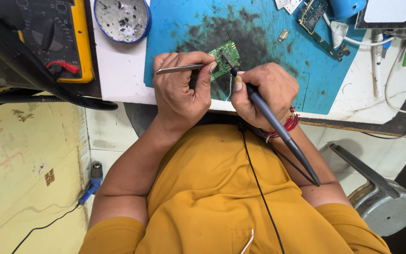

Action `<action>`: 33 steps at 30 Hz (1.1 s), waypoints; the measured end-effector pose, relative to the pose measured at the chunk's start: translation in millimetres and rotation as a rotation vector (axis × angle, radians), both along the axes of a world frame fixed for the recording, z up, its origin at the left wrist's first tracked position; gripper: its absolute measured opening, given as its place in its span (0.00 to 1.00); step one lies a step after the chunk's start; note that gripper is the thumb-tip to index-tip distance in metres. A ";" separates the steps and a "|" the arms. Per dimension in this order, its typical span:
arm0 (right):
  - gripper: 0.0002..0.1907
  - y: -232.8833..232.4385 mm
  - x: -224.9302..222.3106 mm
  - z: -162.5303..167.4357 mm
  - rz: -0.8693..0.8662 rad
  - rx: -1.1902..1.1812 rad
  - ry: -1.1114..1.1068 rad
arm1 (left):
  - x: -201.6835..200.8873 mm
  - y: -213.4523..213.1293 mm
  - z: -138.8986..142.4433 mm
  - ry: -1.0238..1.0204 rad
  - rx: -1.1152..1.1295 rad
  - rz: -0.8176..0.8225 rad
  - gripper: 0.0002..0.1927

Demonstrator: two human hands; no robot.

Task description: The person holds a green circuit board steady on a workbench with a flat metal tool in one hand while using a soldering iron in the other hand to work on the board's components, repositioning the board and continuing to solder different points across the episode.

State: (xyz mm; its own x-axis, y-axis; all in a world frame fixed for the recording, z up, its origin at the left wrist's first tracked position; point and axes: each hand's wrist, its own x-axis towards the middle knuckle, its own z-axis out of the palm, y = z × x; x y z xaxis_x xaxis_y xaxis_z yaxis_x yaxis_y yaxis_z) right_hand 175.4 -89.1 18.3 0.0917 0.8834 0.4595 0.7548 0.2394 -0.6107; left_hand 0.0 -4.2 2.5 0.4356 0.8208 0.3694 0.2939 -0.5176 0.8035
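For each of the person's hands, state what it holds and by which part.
Left hand: metal tweezers, gripped near their tip end. Right hand: dark soldering iron, pinched near its front, tip on the green circuit board.

single head-worn view, looking steeply down, close over the blue mat (269, 61) at the bench edge, own lap below

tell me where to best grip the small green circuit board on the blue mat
Judging by its pose, take the small green circuit board by its bare edges, from its left side, where the left hand with the thin metal tweezers already steadies it. The dark slim soldering iron in the right hand comes in from the right, so keep clear there.
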 end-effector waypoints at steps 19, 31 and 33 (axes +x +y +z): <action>0.08 0.3 0.4 -1.0 -0.001 0.009 -0.019 | 0.2 0.7 0.2 0.000 -0.001 -0.002 0.06; 0.05 -10.9 2.9 -10.0 -0.125 -0.004 0.067 | 0.2 1.3 2.2 0.008 0.007 -0.002 0.06; 0.05 -15.0 3.1 -15.1 -0.220 -0.012 0.215 | 0.0 0.7 2.9 0.010 -0.002 -0.001 0.05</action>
State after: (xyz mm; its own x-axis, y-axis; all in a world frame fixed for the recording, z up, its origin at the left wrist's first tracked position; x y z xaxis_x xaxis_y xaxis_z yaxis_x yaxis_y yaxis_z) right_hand 178.5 -104.1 3.2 0.3755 0.8368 0.3984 0.6411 0.0760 -0.7637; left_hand 0.0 -3.4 5.4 0.4398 0.8214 0.3631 0.3017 -0.5160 0.8017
